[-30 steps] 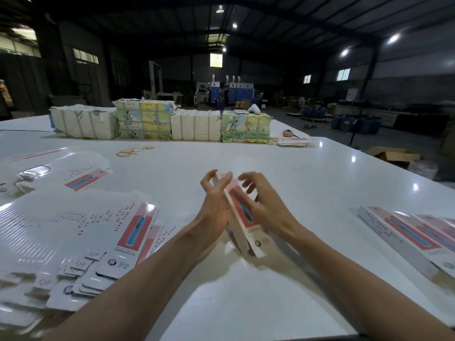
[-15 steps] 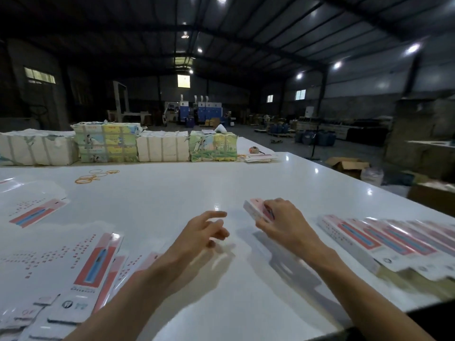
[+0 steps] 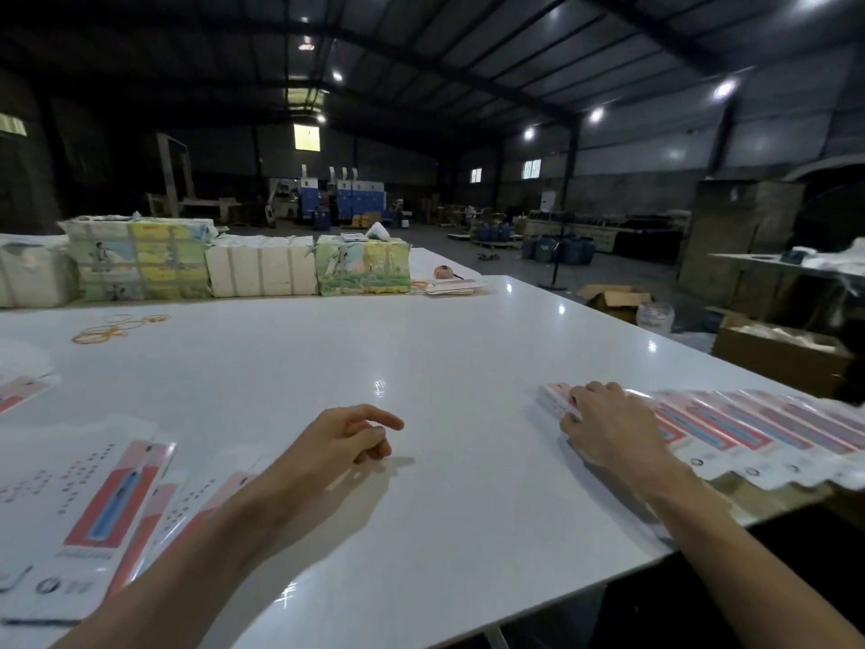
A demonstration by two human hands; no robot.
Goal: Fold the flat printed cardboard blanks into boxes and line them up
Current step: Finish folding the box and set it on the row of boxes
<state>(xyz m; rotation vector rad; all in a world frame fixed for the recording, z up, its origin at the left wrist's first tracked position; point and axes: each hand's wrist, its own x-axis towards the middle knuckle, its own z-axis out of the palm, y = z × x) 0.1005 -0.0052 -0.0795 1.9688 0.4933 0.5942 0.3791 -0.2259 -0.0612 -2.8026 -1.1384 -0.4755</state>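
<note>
White table (image 3: 421,367), flat blanks (image 3: 107,508) at my left, folded boxes (image 3: 749,428) at my right, rubber bands (image 3: 112,327) and wrapped bundles (image 3: 262,271) beyond

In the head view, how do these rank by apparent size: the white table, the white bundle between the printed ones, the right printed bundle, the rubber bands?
1. white table
2. white bundle and right printed bundle: about alike
3. rubber bands

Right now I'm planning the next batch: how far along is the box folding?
Done: a row of boxes lies on the right of the table. In hand: the right hand holds the end box at the row's left end; the left hand is empty. Left: a pile of flat blanks at the left.
</note>
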